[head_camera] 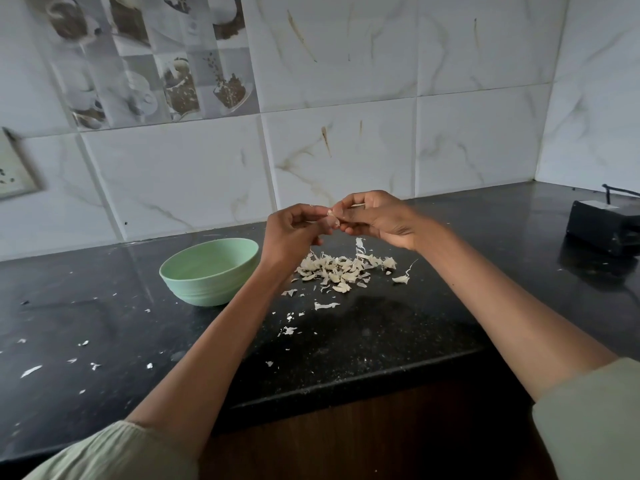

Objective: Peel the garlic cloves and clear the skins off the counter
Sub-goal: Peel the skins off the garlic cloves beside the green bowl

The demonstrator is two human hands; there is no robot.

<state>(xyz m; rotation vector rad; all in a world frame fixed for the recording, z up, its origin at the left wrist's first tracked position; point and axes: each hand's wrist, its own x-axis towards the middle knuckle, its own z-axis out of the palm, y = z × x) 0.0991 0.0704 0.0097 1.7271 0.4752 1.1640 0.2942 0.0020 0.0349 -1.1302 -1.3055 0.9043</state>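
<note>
Both hands pinch one garlic clove (331,217) above the bench (398,327).
Left hand (292,233) and right hand (377,216) meet fingertip to fingertip; skins (341,271) lie below them, green bowl (209,271) left.

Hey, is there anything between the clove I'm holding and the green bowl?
Nothing visible. Both hands pinch the garlic clove above the counter; the green bowl sits open, lower left, with the skin pile off to its right.

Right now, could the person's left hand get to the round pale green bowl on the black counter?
Probably yes. The left hand hangs beside the pale green bowl with nothing between them, but it pinches a garlic clove together with the right hand.
</note>
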